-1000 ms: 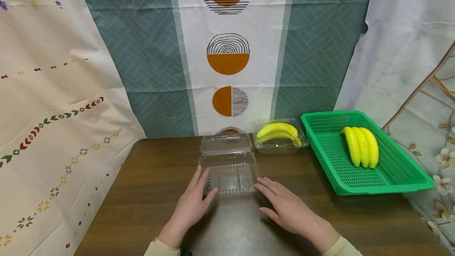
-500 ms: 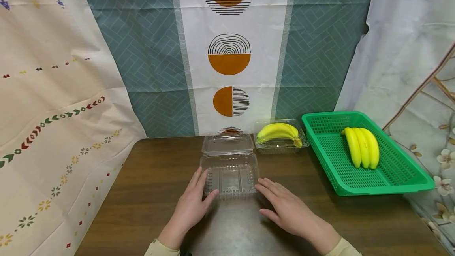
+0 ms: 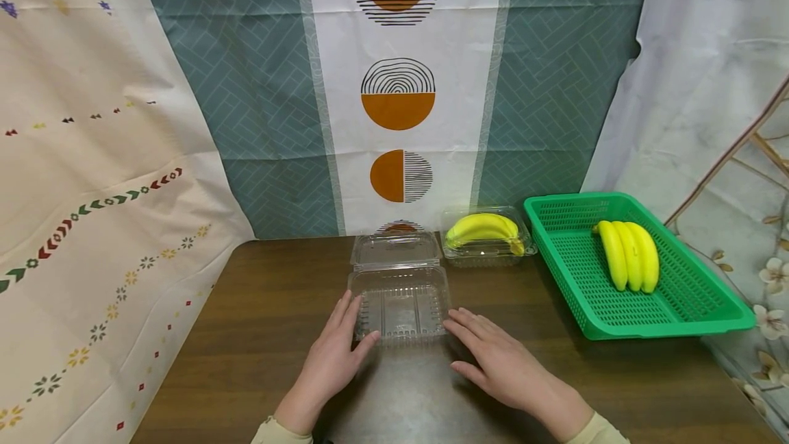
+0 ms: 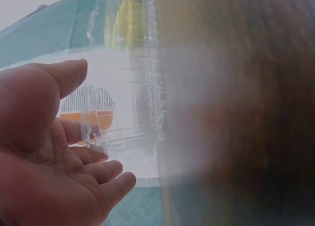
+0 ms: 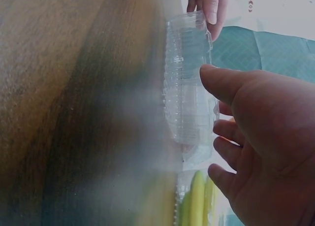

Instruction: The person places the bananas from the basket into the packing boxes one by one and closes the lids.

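Observation:
A clear plastic box (image 3: 399, 307) with its lid (image 3: 396, 249) folded back lies on the brown table, nothing inside it. At its left side is my left hand (image 3: 331, 355), fingers relaxed and the fingertips by the box's edge. My right hand (image 3: 502, 365) lies at the right front corner, fingers extended. In the left wrist view the fingers of my left hand (image 4: 64, 142) are beside the box wall (image 4: 125, 103). The right wrist view has my right hand (image 5: 268, 132) next to the box (image 5: 189, 83); whether the fingertips touch it, I cannot tell.
Behind and to the right stands a closed clear box (image 3: 520, 225) with bananas (image 3: 481, 228) in it. A green basket (image 3: 672, 329) farther right holds another bunch of bananas (image 3: 629, 255). Patterned cloths (image 3: 265, 122) hang behind the table (image 3: 246, 334) and at both sides.
Between the earlier head views and now, the whole picture has shifted very slightly to the right. Both hands keep their places at the sides of the box.

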`<state>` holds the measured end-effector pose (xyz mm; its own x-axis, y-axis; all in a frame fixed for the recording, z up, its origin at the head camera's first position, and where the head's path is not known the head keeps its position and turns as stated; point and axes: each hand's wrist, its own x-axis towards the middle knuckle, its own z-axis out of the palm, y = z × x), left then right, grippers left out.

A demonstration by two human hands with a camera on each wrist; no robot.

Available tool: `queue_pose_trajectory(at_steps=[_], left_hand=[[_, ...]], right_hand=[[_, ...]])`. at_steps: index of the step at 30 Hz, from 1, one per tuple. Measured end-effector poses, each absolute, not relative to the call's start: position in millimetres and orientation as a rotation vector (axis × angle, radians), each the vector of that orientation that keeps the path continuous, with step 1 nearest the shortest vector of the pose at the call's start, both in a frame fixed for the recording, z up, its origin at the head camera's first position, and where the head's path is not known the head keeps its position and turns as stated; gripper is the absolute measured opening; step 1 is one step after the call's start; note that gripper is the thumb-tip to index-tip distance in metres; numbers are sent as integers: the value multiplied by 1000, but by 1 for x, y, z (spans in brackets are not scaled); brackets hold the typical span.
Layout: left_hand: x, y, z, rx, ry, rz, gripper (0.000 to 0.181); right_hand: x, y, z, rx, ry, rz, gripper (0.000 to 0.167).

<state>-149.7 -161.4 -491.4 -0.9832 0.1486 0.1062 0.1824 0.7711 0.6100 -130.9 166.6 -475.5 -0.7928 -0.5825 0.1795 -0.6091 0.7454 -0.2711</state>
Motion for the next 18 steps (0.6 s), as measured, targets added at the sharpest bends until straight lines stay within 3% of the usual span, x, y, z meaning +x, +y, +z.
queue_pose_trajectory(at_steps=[18], left_hand=[[-148, -161, -492, -274, -2907, -1013, 80]], right_hand=[[-138, 180, -467, 952, -2691, 404, 79]])
